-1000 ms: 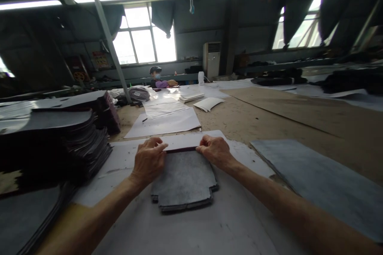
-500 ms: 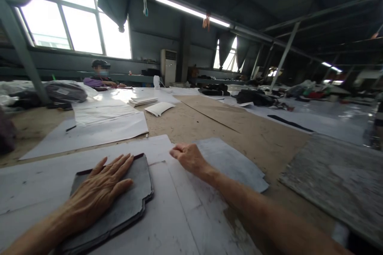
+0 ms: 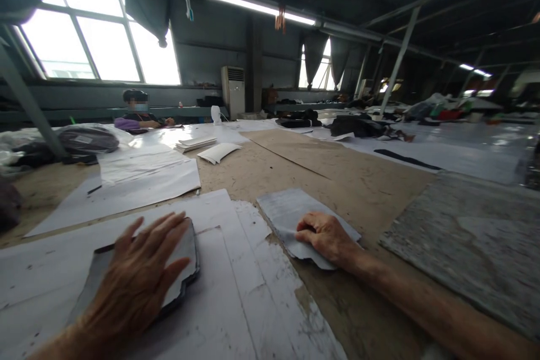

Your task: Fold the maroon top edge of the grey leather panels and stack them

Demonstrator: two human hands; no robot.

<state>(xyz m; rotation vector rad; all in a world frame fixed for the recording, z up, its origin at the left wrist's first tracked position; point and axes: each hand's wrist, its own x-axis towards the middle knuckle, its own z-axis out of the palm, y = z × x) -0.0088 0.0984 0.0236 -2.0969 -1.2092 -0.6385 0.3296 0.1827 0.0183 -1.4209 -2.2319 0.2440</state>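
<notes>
My left hand point(image 3: 135, 275) lies flat with its fingers spread on a small stack of dark grey cut pieces point(image 3: 185, 256), which rests on white paper sheets point(image 3: 236, 292) at the near left. My right hand point(image 3: 324, 236) sits to the right on a single grey sheet point(image 3: 287, 211) lying on the brown tabletop. Its fingers are curled at the sheet's near edge, the fingertips touching it.
A large grey slab point(image 3: 455, 247) lies at the right. More white paper point(image 3: 126, 185) and folded white pieces point(image 3: 219, 152) lie further back. A person point(image 3: 137, 112) sits at the far end near a grey bundle point(image 3: 86, 138). Dark fabric piles point(image 3: 358, 126) lie at the back right.
The camera turned right. My right hand left the dark stack and moved right onto the grey sheet. My left hand went from gripping the stack's edge to lying flat on it.
</notes>
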